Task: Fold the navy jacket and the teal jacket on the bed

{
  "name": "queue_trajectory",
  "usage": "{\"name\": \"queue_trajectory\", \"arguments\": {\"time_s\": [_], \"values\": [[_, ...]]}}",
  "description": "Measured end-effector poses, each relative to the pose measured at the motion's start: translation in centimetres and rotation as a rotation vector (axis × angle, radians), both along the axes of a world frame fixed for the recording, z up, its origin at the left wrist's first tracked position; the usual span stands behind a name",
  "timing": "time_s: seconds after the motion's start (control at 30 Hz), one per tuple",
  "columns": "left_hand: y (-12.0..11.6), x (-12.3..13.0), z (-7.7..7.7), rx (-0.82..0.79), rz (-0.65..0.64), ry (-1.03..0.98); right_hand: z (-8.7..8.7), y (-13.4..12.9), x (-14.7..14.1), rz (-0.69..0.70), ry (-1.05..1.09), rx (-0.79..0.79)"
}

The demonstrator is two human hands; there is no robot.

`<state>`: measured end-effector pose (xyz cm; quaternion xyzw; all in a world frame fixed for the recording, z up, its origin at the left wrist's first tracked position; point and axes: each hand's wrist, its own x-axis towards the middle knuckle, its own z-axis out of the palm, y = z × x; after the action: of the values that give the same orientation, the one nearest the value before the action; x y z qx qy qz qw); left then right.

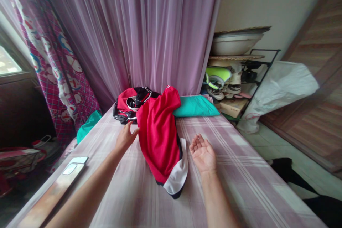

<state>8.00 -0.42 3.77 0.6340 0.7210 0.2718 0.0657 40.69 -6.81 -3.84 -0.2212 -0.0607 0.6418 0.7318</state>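
A red garment (159,131) with black and white parts lies bunched lengthwise on the checked cloth (227,178) in front of me. On its left side is my left hand (126,136), fingers apart, its thumb close to the red fabric; whether they touch I cannot tell. To the right of the garment, my right hand (204,154) is turned palm up, fingers spread, with nothing in it. Behind my left hand sits a crumpled red and black garment (125,100) with white trim. A folded teal cloth (197,106) lies partly behind the red garment.
A phone (60,185) lies near the left edge. Purple curtains (160,32) hang behind the cloth-covered surface. At the right stands a rack (258,82) with shoes and a basin (235,43), beside a white plastic bag (283,89). Another teal cloth (89,125) hangs at the left edge.
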Motion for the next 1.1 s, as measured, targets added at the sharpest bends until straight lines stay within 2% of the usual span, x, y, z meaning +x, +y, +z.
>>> {"name": "queue_trajectory", "arguments": {"time_s": [0.07,0.17,0.27,0.33,0.47,0.63,0.73,0.8,0.87,0.93,1.03,1.1], "values": [[1.5,-0.5,-0.5,-0.098,0.078,-0.085,0.0,0.0,0.0,0.001,0.023,-0.015],[2.4,-0.2,-0.9,-0.149,0.09,-0.153,0.0,0.0,0.0,0.012,0.026,-0.019],[2.0,0.5,-0.3,-0.124,0.077,-0.157,0.2,0.0,0.0,0.007,0.023,-0.023],[0.8,0.5,0.5,-0.095,0.081,-0.133,0.3,-0.1,0.0,-0.001,0.025,-0.032],[-3.4,-0.4,1.9,-0.044,0.049,0.045,0.2,0.0,0.0,-0.002,0.009,-0.035],[-11.0,-0.9,2.7,-0.002,-0.131,0.236,-0.1,0.1,0.0,-0.011,0.002,-0.044],[-14.8,-0.3,3.9,-0.116,-0.32,0.277,0.0,0.1,0.1,-0.004,-0.015,-0.044],[-16.0,0.0,5.2,-0.266,-0.421,0.3,0.1,0.1,0.2,0.009,-0.019,-0.048],[-16.0,-0.1,6.3,-0.384,-0.454,0.308,0.3,0.0,0.3,0.02,-0.005,-0.063],[-14.6,-0.6,7.0,-0.398,-0.406,0.298,0.6,-0.1,0.2,0.023,0.012,-0.08],[-11.5,-1.0,7.3,-0.264,-0.269,0.291,1.1,-0.3,0.0,0.023,0.025,-0.1],[-9.2,-0.4,7.2,-0.14,-0.229,0.3,1.3,-0.4,-0.1,0.017,0.031,-0.113]]}}
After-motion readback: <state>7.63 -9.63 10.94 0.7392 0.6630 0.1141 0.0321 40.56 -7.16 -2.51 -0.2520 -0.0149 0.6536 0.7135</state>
